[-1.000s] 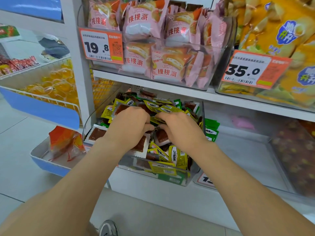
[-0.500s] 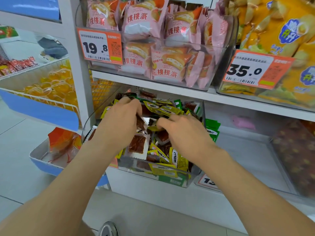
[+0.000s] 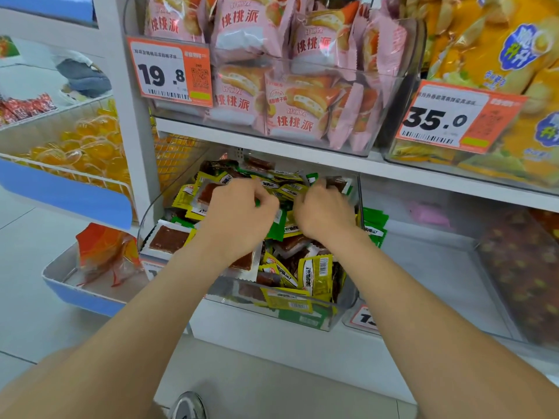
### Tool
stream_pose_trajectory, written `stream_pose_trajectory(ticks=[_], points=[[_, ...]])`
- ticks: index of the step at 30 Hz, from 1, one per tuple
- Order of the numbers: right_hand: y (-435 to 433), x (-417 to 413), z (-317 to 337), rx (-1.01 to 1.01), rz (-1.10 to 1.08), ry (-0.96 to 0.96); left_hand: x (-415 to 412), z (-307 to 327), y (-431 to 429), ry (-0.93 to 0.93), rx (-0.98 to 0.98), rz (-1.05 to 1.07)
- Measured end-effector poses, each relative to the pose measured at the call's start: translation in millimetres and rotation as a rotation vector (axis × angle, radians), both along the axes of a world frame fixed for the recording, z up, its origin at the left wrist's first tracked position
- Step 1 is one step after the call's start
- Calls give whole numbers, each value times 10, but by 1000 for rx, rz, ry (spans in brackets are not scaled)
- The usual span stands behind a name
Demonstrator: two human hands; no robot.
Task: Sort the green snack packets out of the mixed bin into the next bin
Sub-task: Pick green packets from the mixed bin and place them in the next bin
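Head view: both hands in the mixed bin (image 3: 148, 219), a green packet (image 3: 276, 226) between them.
The left hand (image 3: 242, 219) has curled fingers that appear to pinch the packet, long axis hanging down. The right hand (image 3: 323, 213) is curled too, its hold hidden. The next bin (image 3: 423, 267) lies to the right, nearer the right hand.

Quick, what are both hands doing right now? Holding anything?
Left hand: fingers curled, gripping a green packet.
Right hand: fingers curled, but whether they hold anything cannot be told.
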State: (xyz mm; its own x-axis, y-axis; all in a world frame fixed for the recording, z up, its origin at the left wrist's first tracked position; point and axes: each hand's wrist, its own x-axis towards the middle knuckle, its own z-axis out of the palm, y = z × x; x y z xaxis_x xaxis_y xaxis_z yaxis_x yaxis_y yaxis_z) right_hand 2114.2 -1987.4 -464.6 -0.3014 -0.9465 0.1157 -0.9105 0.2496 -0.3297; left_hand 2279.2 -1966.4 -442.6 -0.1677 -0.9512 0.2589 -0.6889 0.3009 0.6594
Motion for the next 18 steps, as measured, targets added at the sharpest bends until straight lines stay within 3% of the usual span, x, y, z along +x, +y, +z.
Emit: stream_pose_trajectory(ticks=[3, 6, 14, 18], points=[[15, 76, -37, 71, 7, 116, 10, -72, -64, -130, 45, -69], [44, 82, -55, 83, 1, 143, 28, -83, -103, -144, 6, -58], [233, -1, -50, -201, 182, -172, 54, -130, -110, -238, -102, -45], [412, -46, -10, -258, 228, -342, 104, -113, -66, -173, -91, -3]])
